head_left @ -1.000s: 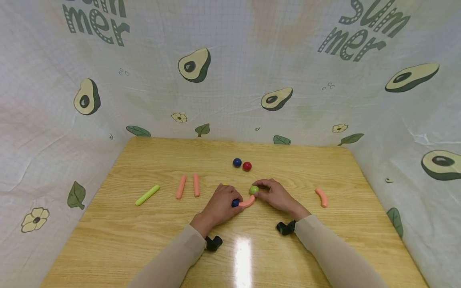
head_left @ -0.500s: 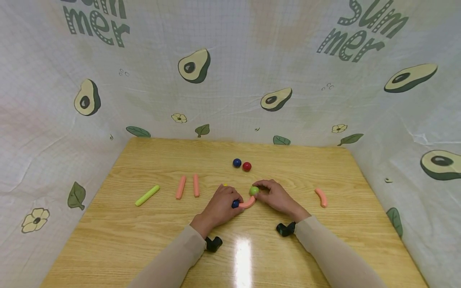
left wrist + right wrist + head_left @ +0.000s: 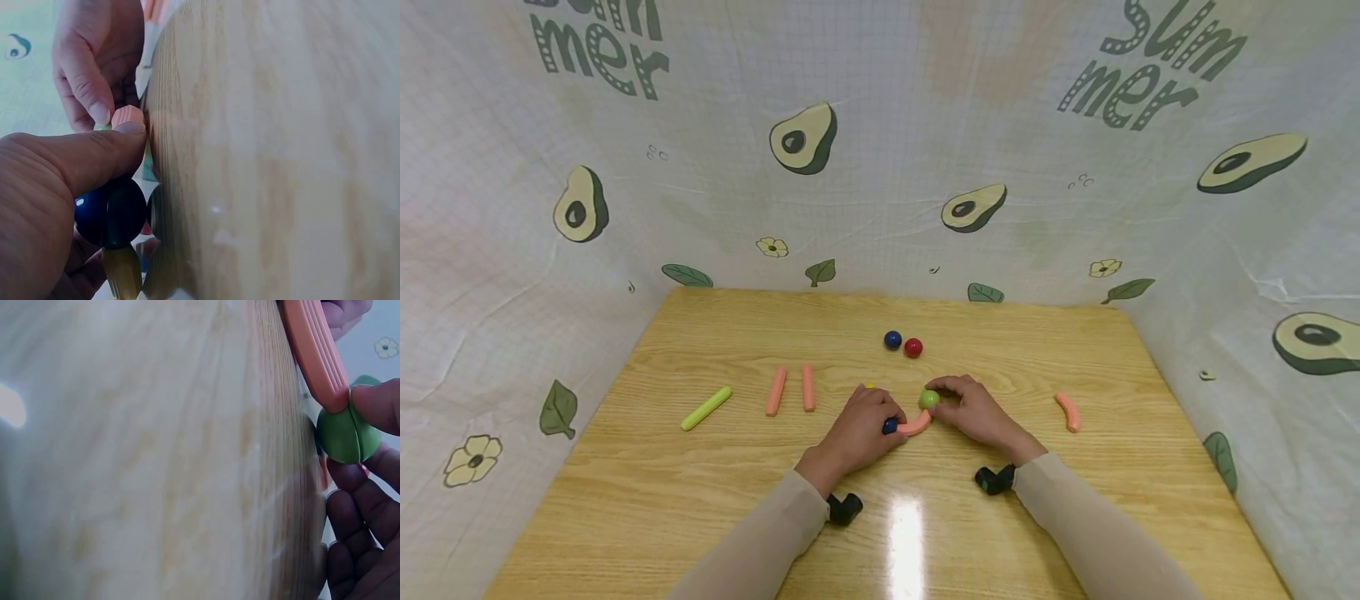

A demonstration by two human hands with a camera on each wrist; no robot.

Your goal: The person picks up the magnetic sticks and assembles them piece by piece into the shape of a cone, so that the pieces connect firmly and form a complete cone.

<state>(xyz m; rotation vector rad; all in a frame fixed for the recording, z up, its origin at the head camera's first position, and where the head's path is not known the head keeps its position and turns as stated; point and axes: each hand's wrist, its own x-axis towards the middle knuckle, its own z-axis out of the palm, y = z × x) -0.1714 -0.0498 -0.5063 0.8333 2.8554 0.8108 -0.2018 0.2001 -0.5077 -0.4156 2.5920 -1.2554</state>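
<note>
In the head view, my left hand point(image 3: 859, 427) holds a dark blue ball point(image 3: 115, 215) near the middle of the table. A curved salmon-coloured rod point(image 3: 914, 426) runs from that ball to a green ball point(image 3: 339, 439), its far end meeting the green surface in the right wrist view. My left thumb lies along the blue ball, its tip on the rod's end. Below the blue ball shows a yellowish ribbed stick point(image 3: 122, 273), partly covered by fingers. My right hand point(image 3: 976, 411) pinches the green ball between thumb and fingers.
Behind the hands sit another blue ball point(image 3: 892, 340) and a red ball point(image 3: 913, 347). To the left lie a lime rod point(image 3: 707, 408) and two straight salmon rods point(image 3: 777, 392). A second curved salmon rod point(image 3: 1068, 412) lies to the right. Patterned cloth point(image 3: 880, 167) hangs around the wooden table.
</note>
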